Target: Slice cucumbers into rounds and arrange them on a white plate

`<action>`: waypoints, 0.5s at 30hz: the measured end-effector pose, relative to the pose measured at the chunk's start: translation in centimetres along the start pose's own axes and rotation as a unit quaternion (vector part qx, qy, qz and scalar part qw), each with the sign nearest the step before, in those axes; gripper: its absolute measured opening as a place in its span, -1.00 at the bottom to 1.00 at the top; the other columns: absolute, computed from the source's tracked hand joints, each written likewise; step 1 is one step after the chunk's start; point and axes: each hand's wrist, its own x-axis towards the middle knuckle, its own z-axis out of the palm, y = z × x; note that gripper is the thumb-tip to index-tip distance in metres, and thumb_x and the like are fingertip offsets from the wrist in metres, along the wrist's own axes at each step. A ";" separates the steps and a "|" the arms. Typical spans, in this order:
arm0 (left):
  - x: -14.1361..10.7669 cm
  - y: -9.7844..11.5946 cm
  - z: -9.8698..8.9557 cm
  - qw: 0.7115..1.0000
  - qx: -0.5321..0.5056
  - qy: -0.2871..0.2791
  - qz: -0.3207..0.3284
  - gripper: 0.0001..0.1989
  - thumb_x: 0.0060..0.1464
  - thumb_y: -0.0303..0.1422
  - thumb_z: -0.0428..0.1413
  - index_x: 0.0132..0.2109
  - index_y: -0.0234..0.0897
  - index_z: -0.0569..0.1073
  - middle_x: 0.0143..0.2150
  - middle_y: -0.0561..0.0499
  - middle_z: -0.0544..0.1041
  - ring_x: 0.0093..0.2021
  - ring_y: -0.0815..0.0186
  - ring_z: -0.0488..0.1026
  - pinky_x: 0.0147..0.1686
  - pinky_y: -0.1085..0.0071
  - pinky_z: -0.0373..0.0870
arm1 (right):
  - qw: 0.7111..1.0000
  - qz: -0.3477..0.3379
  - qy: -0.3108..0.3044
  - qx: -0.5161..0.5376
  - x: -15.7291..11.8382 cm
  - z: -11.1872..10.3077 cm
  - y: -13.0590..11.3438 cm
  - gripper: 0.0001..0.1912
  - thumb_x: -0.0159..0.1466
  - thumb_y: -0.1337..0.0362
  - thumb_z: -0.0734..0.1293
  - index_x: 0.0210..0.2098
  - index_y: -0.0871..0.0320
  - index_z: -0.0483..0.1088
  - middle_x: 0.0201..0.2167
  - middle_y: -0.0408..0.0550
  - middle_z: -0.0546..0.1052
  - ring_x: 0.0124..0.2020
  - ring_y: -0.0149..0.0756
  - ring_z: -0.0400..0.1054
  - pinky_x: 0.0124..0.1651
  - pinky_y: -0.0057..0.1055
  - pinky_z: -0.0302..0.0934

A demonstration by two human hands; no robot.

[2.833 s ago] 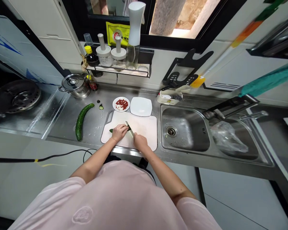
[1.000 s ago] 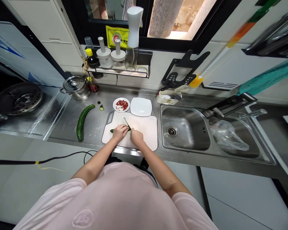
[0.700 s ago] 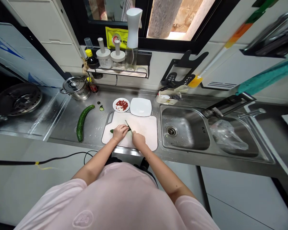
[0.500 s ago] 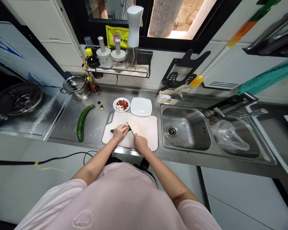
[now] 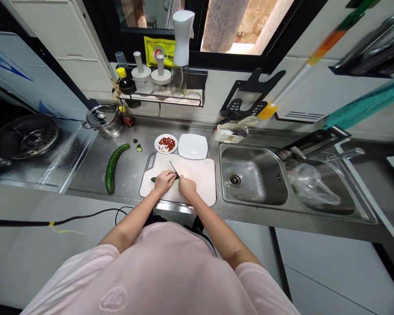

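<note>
My left hand [image 5: 164,181] is closed over a piece of cucumber [image 5: 153,179] lying on the white cutting board [image 5: 203,179]; most of the piece is hidden under the fingers. In my right hand [image 5: 187,188] is a knife [image 5: 174,166], its narrow blade slanting up and left beside the left fingertips. A bit of green shows between the blade and the right hand. On the steel counter to the left lies a whole curved cucumber [image 5: 112,168], with a few small cut ends [image 5: 138,148] near its upper tip.
Behind the board stand a plate of chopped red pieces [image 5: 166,144] and a white square plate [image 5: 193,146]. The sink [image 5: 254,175] is on the right, a plastic bag [image 5: 311,183] in its second basin. A lidded pot [image 5: 104,120] and a wok [image 5: 22,135] are at left.
My right hand has moved slightly up and left with the knife, closer to my left hand. My left hand stays on the cucumber.
</note>
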 end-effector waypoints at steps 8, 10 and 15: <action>0.1 0.0 -0.2 1.000 0.000 -0.009 0.000 -0.78 0.20 -0.30 0.00 -0.15 -0.16 0.54 -0.16 -0.03 0.53 -0.17 0.30 0.42 -0.15 0.37 0.35 | 1.000 -0.002 0.010 0.006 0.2 -0.5 -0.3 -0.72 0.27 0.46 0.09 -0.04 0.21 0.22 -0.20 0.10 0.53 -0.17 -0.22 0.45 -0.21 -0.41 0.23; 0.1 0.0 -0.2 1.000 -0.001 -0.011 -0.001 -0.78 0.20 -0.30 0.00 -0.15 -0.16 0.54 -0.16 -0.03 0.53 -0.17 0.30 0.42 -0.15 0.37 0.35 | 1.000 -0.002 0.001 0.005 -0.3 -0.4 0.0 -0.72 0.27 0.46 0.10 -0.03 0.22 0.22 -0.20 0.12 0.53 -0.16 -0.23 0.45 -0.20 -0.42 0.22; 0.2 0.2 -0.3 1.000 0.004 -0.015 -0.007 -0.77 0.20 -0.29 0.00 -0.16 -0.17 0.54 -0.17 -0.03 0.53 -0.17 0.29 0.42 -0.16 0.36 0.34 | 1.000 -0.005 -0.012 -0.004 -2.1 0.3 1.1 -0.72 0.27 0.48 0.09 -0.05 0.22 0.23 -0.21 0.14 0.53 -0.15 -0.20 0.45 -0.18 -0.38 0.22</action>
